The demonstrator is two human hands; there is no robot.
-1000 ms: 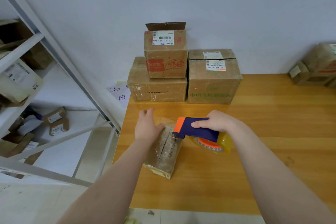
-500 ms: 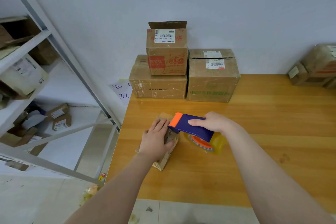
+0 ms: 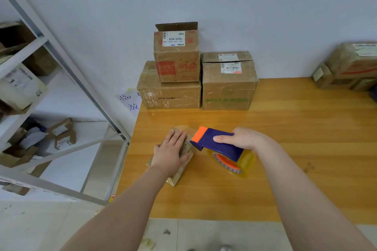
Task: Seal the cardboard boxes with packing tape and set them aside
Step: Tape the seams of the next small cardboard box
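Note:
A small flat cardboard box (image 3: 177, 176) lies near the left edge of the wooden table (image 3: 285, 128). My left hand (image 3: 170, 154) lies flat on top of it with straight fingers, pressing it down and hiding most of its top. My right hand (image 3: 245, 138) grips a blue and orange tape dispenser (image 3: 216, 143) carrying a roll of clear tape (image 3: 234, 161). The dispenser's orange front edge sits at the box's right side, close to my left fingertips.
Three cardboard boxes (image 3: 228, 85) are stacked against the wall at the table's back; the top one (image 3: 177, 55) has a raised flap. More boxes (image 3: 350, 67) sit at the far right. A metal shelf rack (image 3: 61, 79) with parcels stands to the left.
My left hand slid back along the box top toward me and now covers more of it. The dispenser stayed beside the box's right side. The camera view shifted slightly.

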